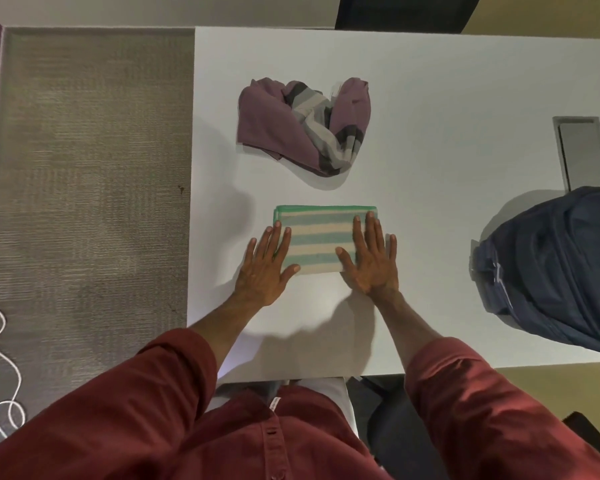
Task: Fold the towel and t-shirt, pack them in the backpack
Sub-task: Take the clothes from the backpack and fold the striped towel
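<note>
My left hand [265, 263] and right hand [371, 258] lie spread flat on the folded towel [321, 237]; the backpack [561, 268] sits right (nearer my right hand); the t-shirt [302, 126] lies crumpled above.

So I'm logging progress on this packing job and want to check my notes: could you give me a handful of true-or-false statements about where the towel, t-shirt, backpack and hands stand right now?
1. The striped towel lies folded into a compact rectangle on the white table. True.
2. The purple t-shirt is folded neatly. False: it lies crumpled in a heap, beyond the towel.
3. Both hands press flat on the towel, the left hand at its left end and the right hand at its right end. True.
4. The towel is already inside the navy backpack. False: it lies on the table, apart from the backpack at the table's right edge.
5. The right hand grips a backpack strap. False: it lies open on the towel.
</note>
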A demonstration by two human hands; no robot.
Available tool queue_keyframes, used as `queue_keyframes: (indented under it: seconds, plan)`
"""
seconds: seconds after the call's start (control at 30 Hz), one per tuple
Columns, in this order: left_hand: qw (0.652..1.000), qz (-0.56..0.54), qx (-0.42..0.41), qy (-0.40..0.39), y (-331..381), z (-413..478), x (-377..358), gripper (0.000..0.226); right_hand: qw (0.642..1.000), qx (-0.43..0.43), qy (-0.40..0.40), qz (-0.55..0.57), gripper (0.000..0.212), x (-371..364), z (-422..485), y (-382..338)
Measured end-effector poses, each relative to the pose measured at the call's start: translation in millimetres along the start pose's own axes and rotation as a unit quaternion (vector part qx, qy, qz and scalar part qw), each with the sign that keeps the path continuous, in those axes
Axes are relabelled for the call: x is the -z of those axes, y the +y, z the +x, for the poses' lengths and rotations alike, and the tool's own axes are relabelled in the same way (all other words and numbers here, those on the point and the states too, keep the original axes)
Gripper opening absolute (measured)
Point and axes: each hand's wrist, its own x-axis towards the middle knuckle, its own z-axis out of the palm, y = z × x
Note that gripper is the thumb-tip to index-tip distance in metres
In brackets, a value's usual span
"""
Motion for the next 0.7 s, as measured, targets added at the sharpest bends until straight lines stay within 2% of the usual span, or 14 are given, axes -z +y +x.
queue_keyframes:
  seconds: [0.1,0.23,0.4,0.57,0.7]
  plan:
    - [1.000,0.012,0.003,0.002,0.0,-0.4,0.7,0.081,0.996,-0.070,0.051,0.035,0.079,-2.5,-13.9,-20.5]
    - [1.000,0.016,0.008,0.019,2.3,-4.5,1.4,0.078,0.979,-0.172,0.070,0.085,0.074,-7.4,-24.9,-36.4]
    - [0.995,0.056,-0.070,0.039,21.2,-0.5,10.0,0.084,0.959,-0.258,0.101,0.053,0.059,8.2,-28.9,-41.0]
    - [0.984,0.080,-0.160,0.003,51.2,4.6,5.4,0.081,0.951,-0.282,0.064,0.108,0.036,14.6,-28.6,-25.4]
    - [0.981,0.093,-0.168,-0.021,59.2,-4.4,-7.7,0.085,0.926,-0.308,-0.001,0.218,0.032,23.5,-16.5,-3.6]
